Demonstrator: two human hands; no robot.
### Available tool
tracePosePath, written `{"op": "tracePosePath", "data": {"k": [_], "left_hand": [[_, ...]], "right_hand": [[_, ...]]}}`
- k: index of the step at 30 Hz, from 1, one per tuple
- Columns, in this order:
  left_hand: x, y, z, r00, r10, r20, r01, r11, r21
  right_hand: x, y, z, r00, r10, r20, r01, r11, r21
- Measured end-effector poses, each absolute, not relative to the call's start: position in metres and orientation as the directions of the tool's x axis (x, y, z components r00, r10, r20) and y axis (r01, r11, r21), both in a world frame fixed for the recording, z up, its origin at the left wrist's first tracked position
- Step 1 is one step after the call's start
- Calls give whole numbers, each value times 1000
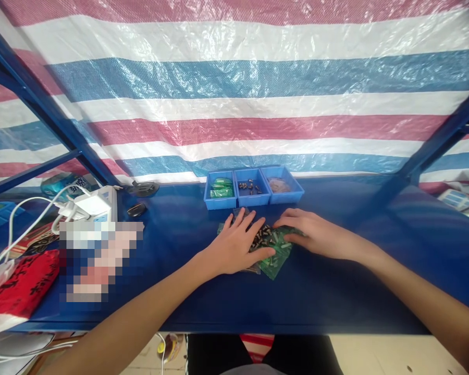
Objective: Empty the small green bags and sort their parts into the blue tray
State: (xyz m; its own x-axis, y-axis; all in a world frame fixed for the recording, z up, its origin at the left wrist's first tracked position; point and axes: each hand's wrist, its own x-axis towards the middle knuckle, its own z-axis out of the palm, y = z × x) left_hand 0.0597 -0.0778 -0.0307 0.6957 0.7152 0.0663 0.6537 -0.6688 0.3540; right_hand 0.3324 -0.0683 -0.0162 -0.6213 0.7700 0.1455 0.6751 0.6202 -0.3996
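Note:
My left hand [237, 244] lies flat, fingers spread, on clear plastic bags in the middle of the blue table [336, 291]. My right hand [312, 234] rests on the right edge of a bag of green parts [276, 257]. Between the hands shows a bag of small dark parts [262, 235]. Just behind stand three small blue bins: the left bin [219, 190] holds green pieces, the middle bin [251, 188] dark pieces, the right bin [282, 186] pale brownish pieces.
A white power strip [97, 204] with white cables sits at the left, near a black mouse-like object [136, 209] and red printed cloth [21, 284]. A striped tarp [234, 94] closes the back. Blue frame bars [42, 104] slant on both sides.

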Motion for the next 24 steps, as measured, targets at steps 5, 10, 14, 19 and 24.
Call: {"op": "tracePosePath", "data": {"k": [5, 10, 14, 19, 24], "left_hand": [[56, -69, -24, 659, 738, 143, 655, -657, 373], [51, -56, -22, 619, 737, 272, 631, -672, 387], [53, -53, -24, 613, 726, 312, 602, -685, 410], [55, -56, -25, 577, 744, 336, 611, -667, 426], [54, -54, -27, 603, 725, 333, 600, -688, 409]], "right_hand": [[318, -72, -20, -575, 775, 262, 683, 632, -366], [300, -67, -24, -609, 735, 299, 659, 678, -326], [289, -60, -21, -657, 704, 268, 652, 710, -267], [285, -59, -25, -647, 701, 301, 646, 713, -272], [289, -67, -36, -616, 693, 376, 645, 717, -265]]}}
